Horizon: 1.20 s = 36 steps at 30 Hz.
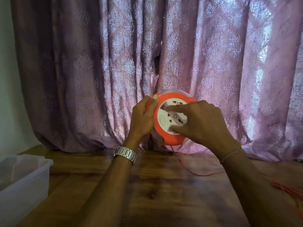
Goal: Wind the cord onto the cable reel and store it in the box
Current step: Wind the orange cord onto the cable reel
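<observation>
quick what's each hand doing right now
Left hand: grips the rim of the cable reel.
Right hand: fingers on the reel's white centre, seemingly pinching it to turn.

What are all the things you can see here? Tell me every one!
cable reel: 1, orange with a white socket face, held up above the table in front of the curtain
cord: 1, orange, hangs from the reel and trails across the table to a loose bunch at the right edge
box: 1, clear plastic, at the table's left edge
table: 1, brown wood, across the bottom
curtain: 1, purple patterned, behind the table
watch: 1, silver, left wrist
bracelet: 1, thin chain, right wrist
left hand: grips the reel's rim
right hand: fingers on the white face
</observation>
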Tool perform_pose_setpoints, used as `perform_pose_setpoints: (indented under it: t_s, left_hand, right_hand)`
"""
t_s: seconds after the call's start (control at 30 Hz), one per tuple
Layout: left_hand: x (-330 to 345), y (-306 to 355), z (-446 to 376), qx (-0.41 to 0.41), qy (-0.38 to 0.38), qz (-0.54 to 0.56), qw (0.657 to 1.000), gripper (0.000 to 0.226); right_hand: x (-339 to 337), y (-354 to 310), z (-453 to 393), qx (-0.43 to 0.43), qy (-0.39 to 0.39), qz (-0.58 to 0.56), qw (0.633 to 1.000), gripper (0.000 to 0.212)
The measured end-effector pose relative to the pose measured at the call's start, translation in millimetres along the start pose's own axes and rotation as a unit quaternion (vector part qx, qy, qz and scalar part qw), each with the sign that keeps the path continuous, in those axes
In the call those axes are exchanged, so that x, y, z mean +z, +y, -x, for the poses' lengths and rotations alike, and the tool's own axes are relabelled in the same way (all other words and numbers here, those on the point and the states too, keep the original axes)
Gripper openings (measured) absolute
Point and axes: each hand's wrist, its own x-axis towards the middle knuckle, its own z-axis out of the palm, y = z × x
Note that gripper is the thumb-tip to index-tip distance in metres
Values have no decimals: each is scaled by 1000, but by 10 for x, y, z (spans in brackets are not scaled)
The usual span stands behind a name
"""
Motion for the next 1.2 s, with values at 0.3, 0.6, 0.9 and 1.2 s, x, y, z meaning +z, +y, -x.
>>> perform_pose_setpoints:
  t_s: [0.3,0.6,0.9,1.2]
  left_hand:
    - [-67,10,-2,-8,3,46,999,70]
    - [-47,9,-2,-29,0,58,998,57]
    - [-66,21,-20,-11,-1,23,1000,49]
    - [-27,-16,-20,-2,-17,26,1000,48]
  right_hand:
    - [58,31,-18,-10,42,-4,999,60]
    - [-62,43,-27,-106,-77,-34,991,51]
    - [16,-71,7,-110,-30,22,993,52]
    - [23,-105,40,44,62,0,997,65]
